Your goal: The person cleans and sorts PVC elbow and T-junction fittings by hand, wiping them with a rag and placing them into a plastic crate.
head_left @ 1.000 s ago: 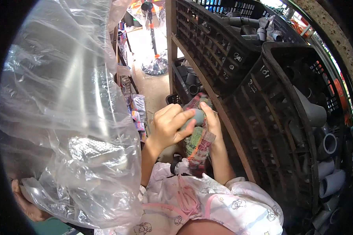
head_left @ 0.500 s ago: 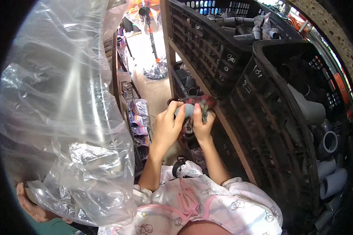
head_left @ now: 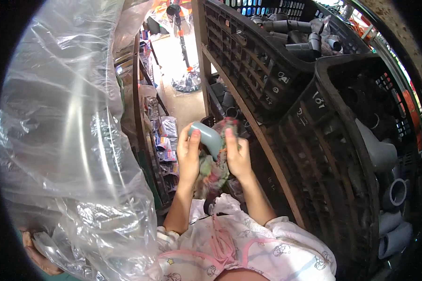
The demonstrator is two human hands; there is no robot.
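Observation:
A smooth grey pipe elbow [head_left: 208, 137] is gripped at its upper left end by my left hand [head_left: 188, 158], with the thumb on top. My right hand [head_left: 238, 158] is closed on a colourful patterned cloth rag [head_left: 212, 177], pressing it against the elbow's right side. The rag hangs below the fitting between both hands and is partly blurred. The elbow's lower end is hidden behind the cloth.
Black plastic crates [head_left: 309, 140] of grey pipe fittings [head_left: 395, 193] fill the right, edged by a wooden shelf board [head_left: 258, 126]. Clear plastic sheeting [head_left: 79, 126] covers the left. At lower left shows part of another person [head_left: 40, 256]. Packaged goods [head_left: 168, 145] line a narrow aisle.
The elbow has turned and shifted left, so more of its surface shows. The rag now hangs lower between my hands, and my right hand has moved slightly left and down.

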